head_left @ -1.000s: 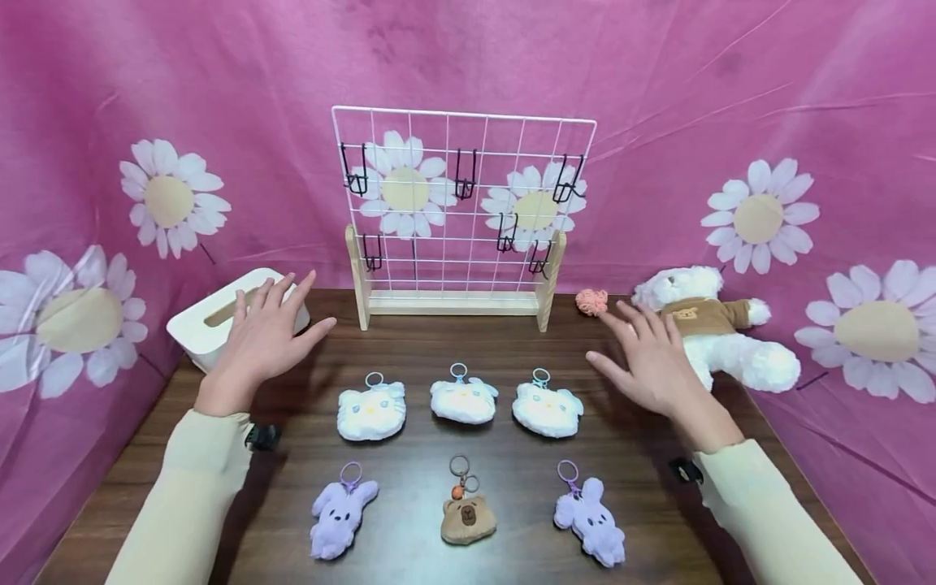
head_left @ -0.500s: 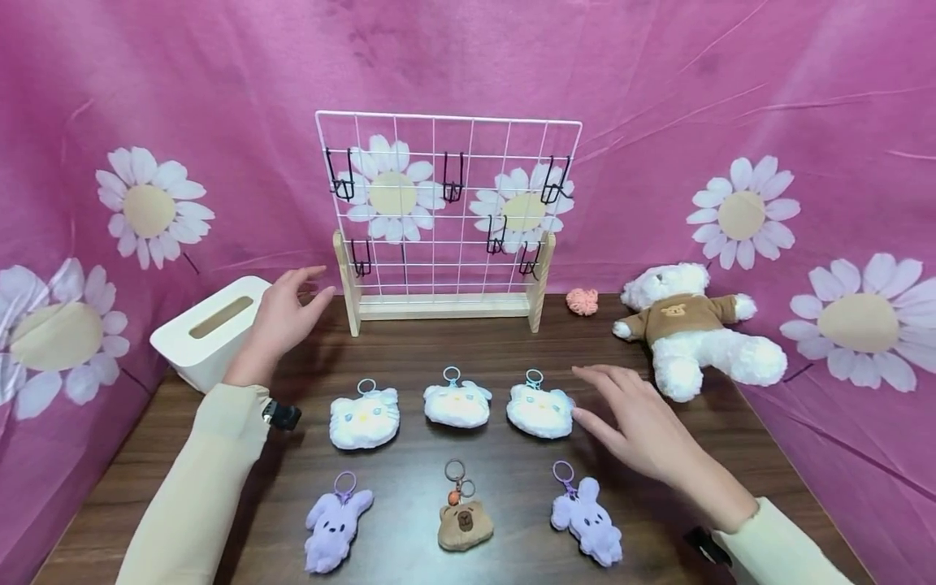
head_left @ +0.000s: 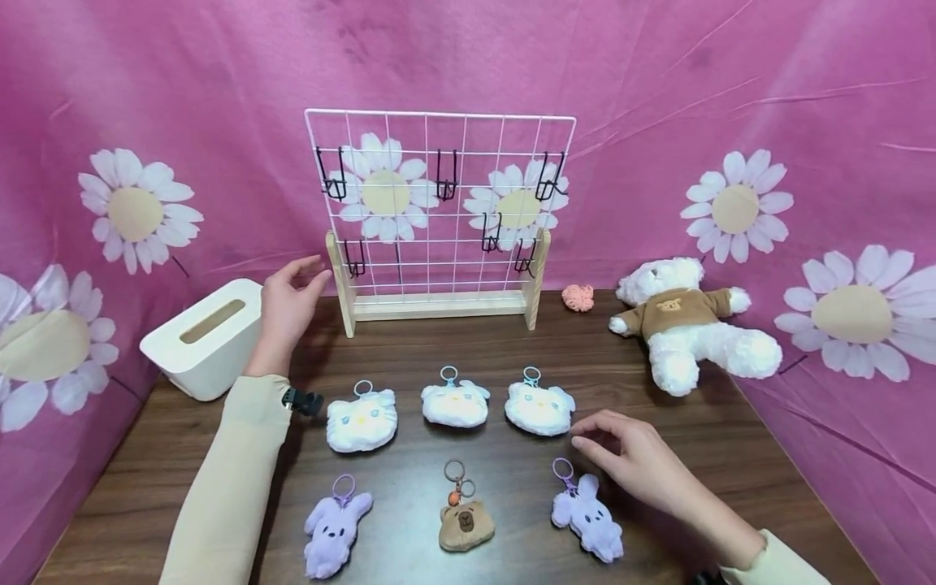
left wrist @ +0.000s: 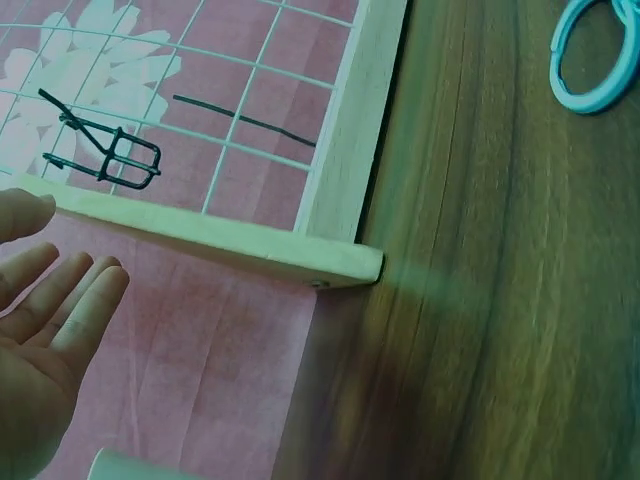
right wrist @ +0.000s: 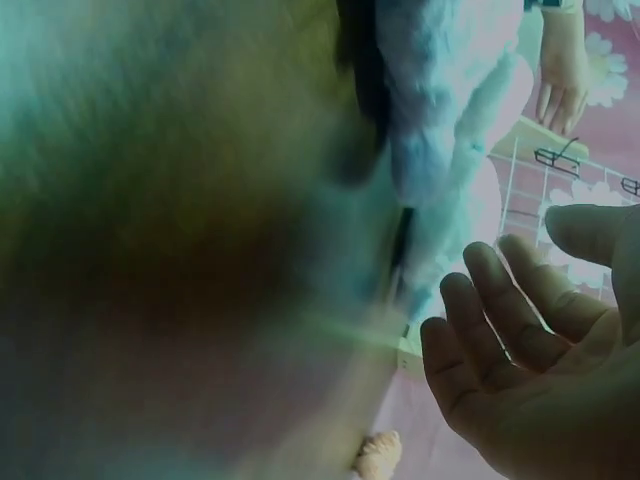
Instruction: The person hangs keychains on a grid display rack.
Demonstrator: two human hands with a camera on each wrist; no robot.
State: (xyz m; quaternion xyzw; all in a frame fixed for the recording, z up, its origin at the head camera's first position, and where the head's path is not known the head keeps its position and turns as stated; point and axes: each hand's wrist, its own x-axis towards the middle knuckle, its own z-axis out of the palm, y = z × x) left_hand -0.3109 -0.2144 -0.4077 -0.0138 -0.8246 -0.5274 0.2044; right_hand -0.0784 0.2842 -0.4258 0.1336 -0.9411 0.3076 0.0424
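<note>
Two bare hands: the left hand (head_left: 288, 309) is just beside the rack's left post, fingers relaxed and slightly parted from the thumb; the right hand (head_left: 638, 461) leaves a narrow gap between thumb and lightly bent forefinger.
Back edge: an upright white wire grid rack (head_left: 439, 306) on a pale wooden stand, with six black wire hooks (head_left: 447, 192), at the middle of the dark wood-grain counter (head_left: 409, 345).
Middle row: three white fluffy cat-faced keychains with blue rings; the rightmost white keychain (head_left: 539, 409) is just beside the right fingertips, contact unclear.
Front row: two lilac plush rabbit keychains (head_left: 587, 517), with a brown plush animal-head keychain (head_left: 465, 526) between them.
Left back corner: a white slotted box (head_left: 205, 337), near the left hand.
Right back corner: a white plush bear (head_left: 676, 321) in a brown top, lying down.
</note>
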